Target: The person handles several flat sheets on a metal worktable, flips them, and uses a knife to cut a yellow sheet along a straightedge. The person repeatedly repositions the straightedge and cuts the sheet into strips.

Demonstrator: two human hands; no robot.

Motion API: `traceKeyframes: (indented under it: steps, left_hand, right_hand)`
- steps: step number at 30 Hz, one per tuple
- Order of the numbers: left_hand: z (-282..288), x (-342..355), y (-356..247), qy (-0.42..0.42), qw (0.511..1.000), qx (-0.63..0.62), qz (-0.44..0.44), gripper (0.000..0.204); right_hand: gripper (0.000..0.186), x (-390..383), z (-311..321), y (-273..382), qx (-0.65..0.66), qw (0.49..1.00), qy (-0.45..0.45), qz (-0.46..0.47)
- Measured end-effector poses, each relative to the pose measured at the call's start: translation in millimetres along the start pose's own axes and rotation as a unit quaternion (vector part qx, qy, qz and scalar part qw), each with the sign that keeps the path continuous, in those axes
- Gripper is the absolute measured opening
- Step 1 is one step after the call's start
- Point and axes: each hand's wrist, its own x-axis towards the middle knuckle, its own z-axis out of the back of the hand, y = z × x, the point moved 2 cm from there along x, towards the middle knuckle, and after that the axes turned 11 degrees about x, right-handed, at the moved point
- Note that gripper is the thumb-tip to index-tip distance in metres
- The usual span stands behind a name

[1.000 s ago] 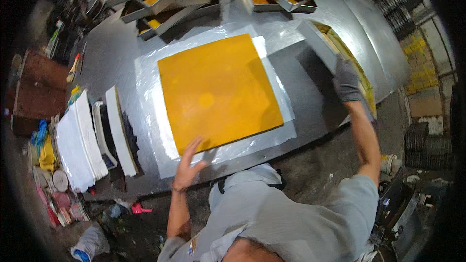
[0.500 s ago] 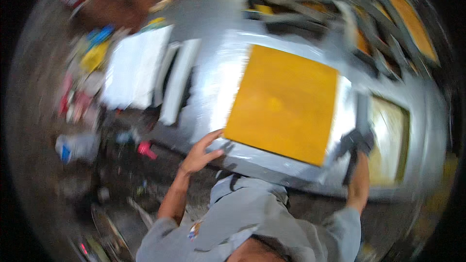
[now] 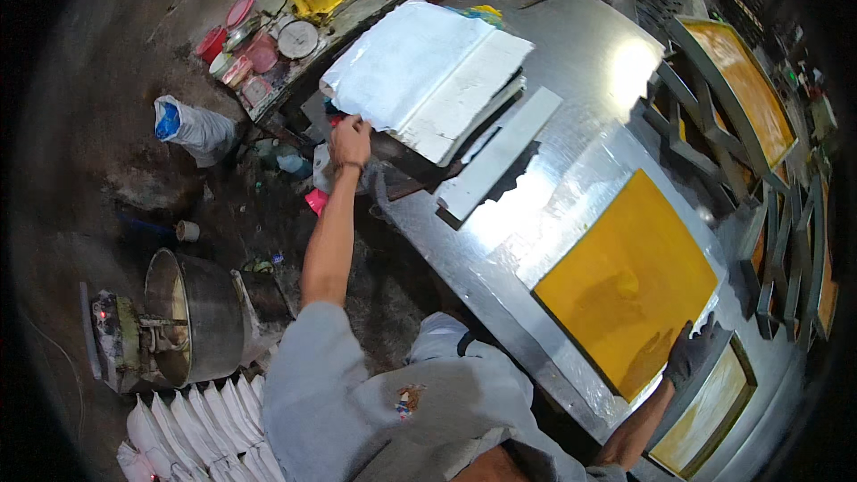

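Reaching out to our left, we see the bare left hand point(image 3: 350, 142) at the near edge of a stack of white sheets point(image 3: 427, 74) on the steel table point(image 3: 589, 62), fingers curled at the lowest sheet, though we cannot tell whether they actually pinch it. The gloved right hand point(image 3: 692, 353) lies open-fingered on the near corner of the orange slab point(image 3: 627, 281), which rests flat on clear film, just beside a metal frame point(image 3: 705, 406).

orange slab point(image 3: 625, 281), white sheets point(image 3: 406, 62) (plain), grey glove point(image 3: 692, 353)
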Motion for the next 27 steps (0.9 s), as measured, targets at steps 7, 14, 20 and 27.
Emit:
traceKeyframes:
  steps: [7,14,20,27]
  left_hand:
    - [-42.8,138.3,37.1,0.111,0.976,0.122,0.144,0.059]
    - [-81.0,183.1,104.4,0.121,0.978,0.054,0.162,0.054]
    - [27.2,161.5,3.0,-0.038,0.995,-0.087,-0.036,0.037]
    - [96.5,-8.1,-181.2,-0.235,0.831,-0.078,-0.498,0.01]
  right_hand:
    - [0.051,-69.2,-17.7,83.3,0.047,0.999,-0.01,0.012]
    - [0.044,-103.5,-27.3,105.0,0.071,0.997,-0.001,-0.035]
    - [0.042,-110.0,-45.8,103.1,0.126,0.992,0.0,-0.01]
    - [0.041,-92.1,-63.2,260.8,0.445,0.886,0.124,-0.024]
